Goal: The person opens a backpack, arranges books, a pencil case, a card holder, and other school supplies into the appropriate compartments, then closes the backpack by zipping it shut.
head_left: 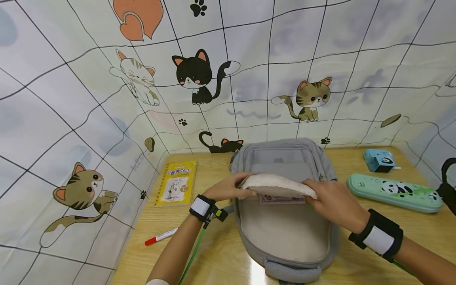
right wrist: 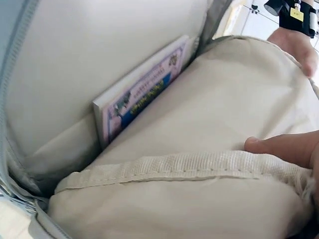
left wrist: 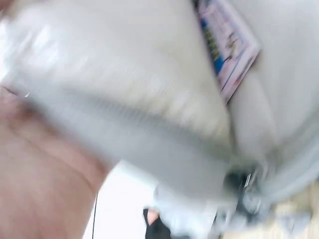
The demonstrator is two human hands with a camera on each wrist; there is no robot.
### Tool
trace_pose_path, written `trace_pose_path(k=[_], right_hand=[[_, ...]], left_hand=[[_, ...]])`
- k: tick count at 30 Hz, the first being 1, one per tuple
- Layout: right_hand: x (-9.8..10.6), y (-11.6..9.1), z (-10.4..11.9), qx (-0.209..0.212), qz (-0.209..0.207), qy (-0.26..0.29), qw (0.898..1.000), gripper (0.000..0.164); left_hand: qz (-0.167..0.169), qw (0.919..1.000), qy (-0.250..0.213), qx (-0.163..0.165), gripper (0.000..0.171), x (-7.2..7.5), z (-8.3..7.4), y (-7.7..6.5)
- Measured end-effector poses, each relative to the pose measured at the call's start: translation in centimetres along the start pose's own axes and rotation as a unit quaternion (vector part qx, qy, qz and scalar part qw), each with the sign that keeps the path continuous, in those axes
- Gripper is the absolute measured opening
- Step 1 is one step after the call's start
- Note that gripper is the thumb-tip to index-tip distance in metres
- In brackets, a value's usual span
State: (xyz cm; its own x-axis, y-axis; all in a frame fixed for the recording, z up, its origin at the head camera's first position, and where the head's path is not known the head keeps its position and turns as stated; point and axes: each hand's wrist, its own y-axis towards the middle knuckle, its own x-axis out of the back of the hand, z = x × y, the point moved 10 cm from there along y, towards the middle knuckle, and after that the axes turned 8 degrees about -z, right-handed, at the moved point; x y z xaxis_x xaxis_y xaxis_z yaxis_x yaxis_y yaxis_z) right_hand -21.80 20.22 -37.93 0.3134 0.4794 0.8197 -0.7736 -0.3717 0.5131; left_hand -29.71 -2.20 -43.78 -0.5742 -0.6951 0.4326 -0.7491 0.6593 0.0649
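A grey backpack (head_left: 285, 233) lies unzipped on the table, its beige lining showing. With fingers and thumb, my left hand (head_left: 229, 187) grips the left end of the raised flap (head_left: 278, 183). On the opposite end, my right hand (head_left: 335, 202) pinches the same flap, thumb on the beige lining in the right wrist view. Inside the bag stands a thin book (right wrist: 142, 92) with a pink and blue cover, partly hidden behind the lining. Only the book's upper strip shows in the head view. The left wrist view is blurred.
Left of the bag lie a yellow spiral notebook (head_left: 176, 184) and a red-capped marker (head_left: 162, 236). To the right are a green panda pencil case (head_left: 393, 192) and a blue pencil sharpener (head_left: 380, 160). A cat-printed cloth (head_left: 249, 87) hangs behind the table.
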Motion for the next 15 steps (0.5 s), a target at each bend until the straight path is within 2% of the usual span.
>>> trace_pose_path(k=[2, 4, 6, 7, 9, 11, 14, 15], right_hand=[[0.3, 0.3, 0.0, -0.001, 0.001, -0.003, 1.0, 0.033], [0.5, 0.6, 0.0, 0.002, -0.001, -0.005, 1.0, 0.03], [0.8, 1.0, 0.0, 0.005, -0.006, -0.004, 1.0, 0.028], [1.0, 1.1, 0.0, 0.006, -0.011, -0.005, 1.0, 0.028], [1.3, 1.5, -0.1, 0.006, -0.02, -0.005, 1.0, 0.027], [1.4, 1.7, -0.2, 0.004, -0.023, -0.004, 1.0, 0.028], [1.3, 1.9, -0.2, 0.002, -0.018, 0.0, 1.0, 0.028], [1.3, 2.0, -0.2, 0.002, -0.016, 0.003, 1.0, 0.028]], left_hand=[[-0.008, 0.9997, -0.022, 0.002, 0.06, 1.9, 0.3, -0.7], [-0.055, 0.9982, -0.002, 0.022, 0.062, 5.0, 1.4, -1.5], [-0.111, 0.9906, 0.06, 0.053, 0.061, 8.7, 3.1, -2.2], [-0.139, 0.9823, 0.099, 0.077, 0.061, 10.6, 4.3, -2.7], [-0.185, 0.954, 0.187, 0.143, 0.067, 14.4, 7.1, -4.0], [-0.212, 0.9198, 0.252, 0.214, 0.08, 17.4, 10.5, -5.7], [-0.216, 0.8675, 0.313, 0.321, 0.105, 19.9, 16.5, -9.3], [-0.214, 0.854, 0.313, 0.356, 0.112, 20.3, 18.2, -10.6]])
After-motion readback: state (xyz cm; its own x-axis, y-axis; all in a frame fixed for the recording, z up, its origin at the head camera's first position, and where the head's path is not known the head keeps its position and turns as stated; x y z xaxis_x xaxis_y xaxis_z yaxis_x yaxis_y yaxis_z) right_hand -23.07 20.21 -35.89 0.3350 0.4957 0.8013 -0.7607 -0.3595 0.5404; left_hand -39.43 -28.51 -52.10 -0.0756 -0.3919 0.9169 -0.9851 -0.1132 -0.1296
